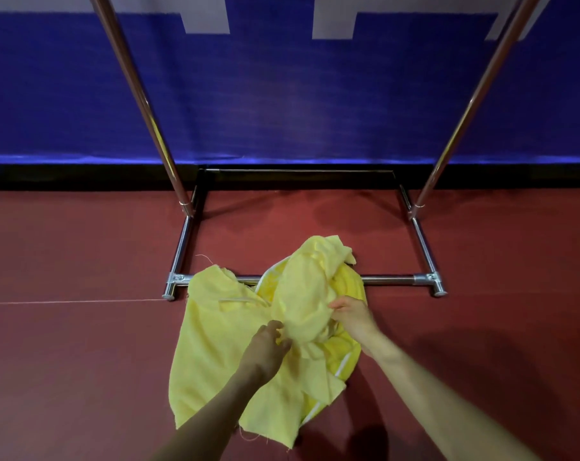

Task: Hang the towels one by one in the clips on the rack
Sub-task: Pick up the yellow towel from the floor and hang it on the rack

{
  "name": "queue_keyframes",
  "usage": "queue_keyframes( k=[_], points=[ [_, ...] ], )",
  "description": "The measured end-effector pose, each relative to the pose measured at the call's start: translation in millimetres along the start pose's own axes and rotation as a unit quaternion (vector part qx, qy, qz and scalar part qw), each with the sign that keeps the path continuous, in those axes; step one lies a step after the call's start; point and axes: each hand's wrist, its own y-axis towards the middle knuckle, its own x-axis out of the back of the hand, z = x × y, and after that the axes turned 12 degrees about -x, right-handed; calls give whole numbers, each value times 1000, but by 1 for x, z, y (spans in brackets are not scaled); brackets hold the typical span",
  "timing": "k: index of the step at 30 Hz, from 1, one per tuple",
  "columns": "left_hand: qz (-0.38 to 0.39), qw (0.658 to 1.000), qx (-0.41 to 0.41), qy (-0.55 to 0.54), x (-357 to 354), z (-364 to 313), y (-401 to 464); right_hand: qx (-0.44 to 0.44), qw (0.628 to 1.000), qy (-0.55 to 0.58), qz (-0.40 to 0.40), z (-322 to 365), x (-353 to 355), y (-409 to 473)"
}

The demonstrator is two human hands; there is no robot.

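Head view shows both the left hand (269, 341) and right hand (350, 316) pinched onto yellow towels (215, 344) heaped on the floor (82, 361) by the rack (182, 251), so I'd guess nothing's hung yet, clips out of sight.

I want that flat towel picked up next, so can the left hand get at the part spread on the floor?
Probably yes. The left hand already rests on the yellow towels, and the flat part lies open just to its left, with nothing covering it.
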Motion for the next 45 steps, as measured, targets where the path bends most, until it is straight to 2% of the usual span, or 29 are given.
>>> queue_keyframes(
  k=[6,9,11,14,17,21,24,28,30,37,39,41,42,45],
  points=[
    [-33,998,19,-53,-19,2,7,0,999,32,16,-20,-13,4],
    [-105,989,21,-103,-30,7,7,3,997,75,5,-32,-17,4],
    [-154,970,29,-185,-33,8,7,15,993,118,-4,-38,-19,2],
    [-187,929,39,-318,-30,1,7,44,988,147,1,-45,-24,-5],
    [-229,897,49,-374,-18,-1,13,73,995,70,-13,-58,-29,-10],
    [-272,872,50,-403,15,11,17,64,995,-73,1,-86,-34,-20],
    [-306,855,56,-414,42,26,12,77,993,-92,16,-99,-40,-27],
    [-362,790,93,-486,55,46,-2,96,986,-130,31,-109,-52,-34],
    [-346,790,111,-493,44,57,-8,114,983,-139,18,-111,-60,-38],
    [-188,899,176,-354,-29,58,-25,73,996,52,6,-103,-57,-35],
    [-167,911,174,-334,-39,50,-30,76,992,103,9,-98,-55,-37],
    [-159,905,162,-360,-38,44,-30,95,985,145,-2,-85,-51,-43],
    [-166,889,158,-397,-34,38,-28,105,980,169,-8,-76,-47,-47],
    [-213,796,144,-549,-13,16,-16,133,955,263,-31,-44,-23,-61]
  ],
)
